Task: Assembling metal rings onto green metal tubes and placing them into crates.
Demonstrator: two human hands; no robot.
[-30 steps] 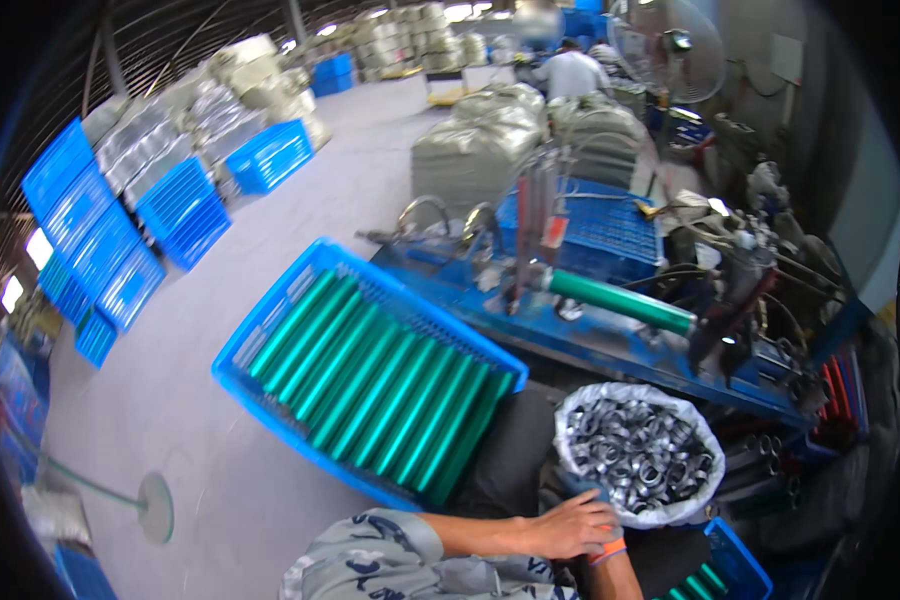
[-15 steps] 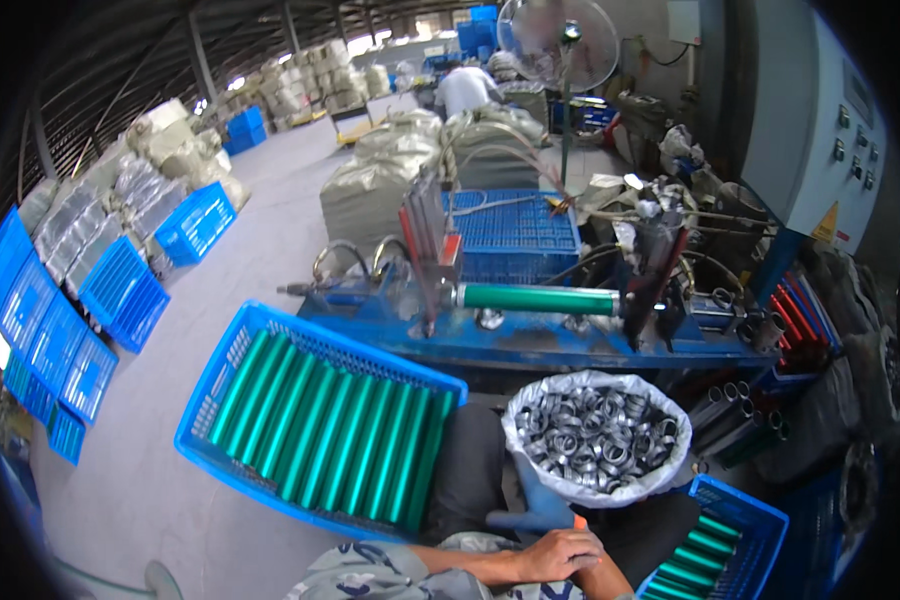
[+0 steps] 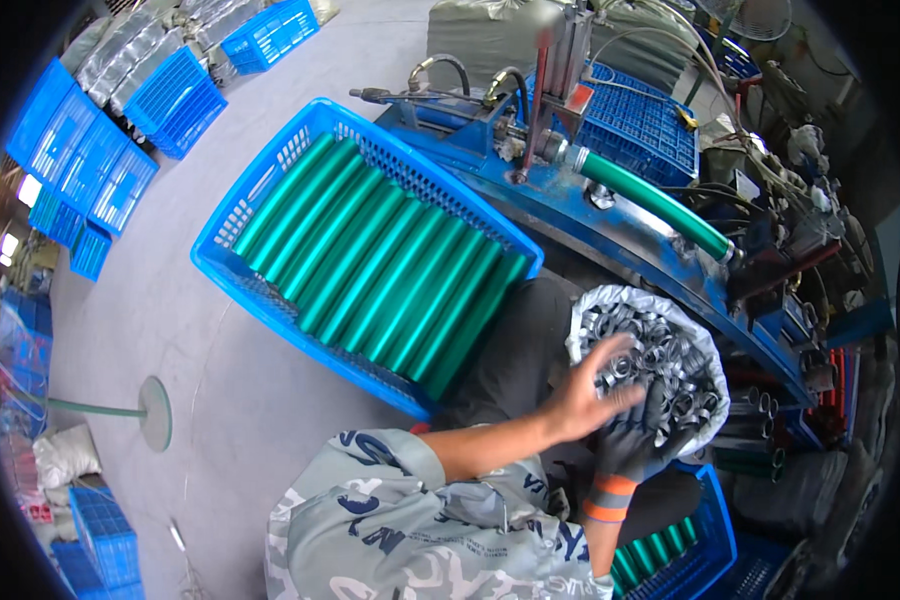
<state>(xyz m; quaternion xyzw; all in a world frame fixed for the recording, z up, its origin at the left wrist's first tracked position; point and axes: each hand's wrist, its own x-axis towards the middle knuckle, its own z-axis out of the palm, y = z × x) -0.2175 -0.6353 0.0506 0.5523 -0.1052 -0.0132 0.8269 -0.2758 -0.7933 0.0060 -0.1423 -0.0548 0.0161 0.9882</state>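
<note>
My left hand (image 3: pixel 592 393), bare and smeared by motion, hovers over the near left side of a white-lined sack (image 3: pixel 712 375) full of metal rings (image 3: pixel 660 345). Its fingers are spread, and nothing shows in them. Just below it is my right hand (image 3: pixel 638 440), in a dark glove with an orange and grey cuff. The gloved fingers point away from me over the rings and look stretched out; their tips blend into the dark metal. To the left, a blue crate (image 3: pixel 305 318) holds several green tubes (image 3: pixel 370 265) laid side by side.
Beyond the sack stands a blue machine bench (image 3: pixel 610 235) with another green tube (image 3: pixel 655 203) mounted along it. A second blue crate (image 3: pixel 715 530) with green tubes is at my lower right. Stacked blue crates (image 3: pixel 80 165) stand far left, and a round stand base (image 3: pixel 155 413) rests on the floor.
My view has turned and tilted down. My left hand has come off my right wrist and risen toward the sack. The right hand has moved up over the rings.
</note>
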